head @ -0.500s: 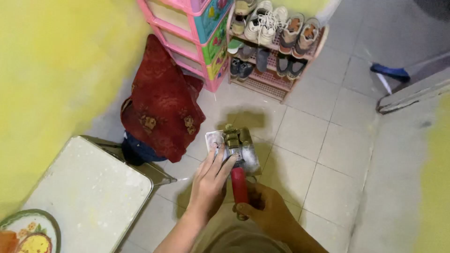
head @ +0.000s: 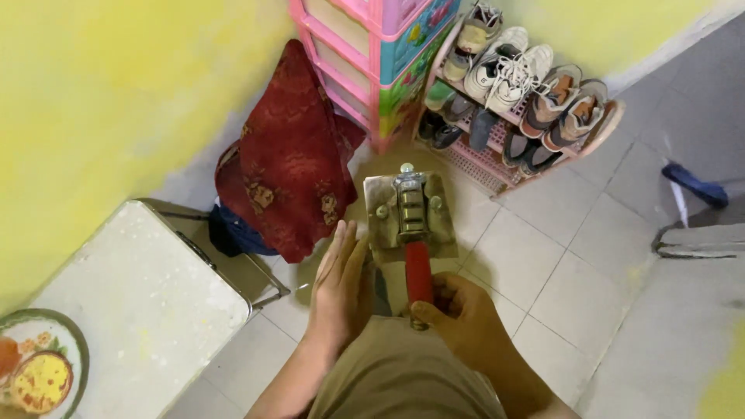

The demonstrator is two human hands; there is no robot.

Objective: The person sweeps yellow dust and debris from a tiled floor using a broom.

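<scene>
View: head camera, looking down at the hands and the tiled floor (head: 590,256).
Right hand (head: 464,320): closed in a fist around the red handle (head: 418,271) of a hand tool; the fingers are wrapped fully round its lower end.
Hand tool (head: 410,209): a flat, worn metal plate with a ribbed metal block and bolts on top is seen at the head of the red handle. It is held out in front of the body, above the floor, just below the pink drawer unit in the picture.
Left hand (head: 341,287): held flat with the fingers straight and together; nothing is gripped. The fingertips are placed at the left edge of the metal plate; actual contact cannot be told.
Clothing: khaki fabric (head: 396,372) is seen between the forearms.
Left of hands: a dark red patterned cloth (head: 289,163) is draped over something against the yellow wall (head: 101,93).
Lower left: a white table top (head: 132,302) bearing a decorated plate (head: 39,372).
Top: a pink drawer unit (head: 372,46), with a pink shoe rack (head: 520,93) full of shoes beside it.
</scene>
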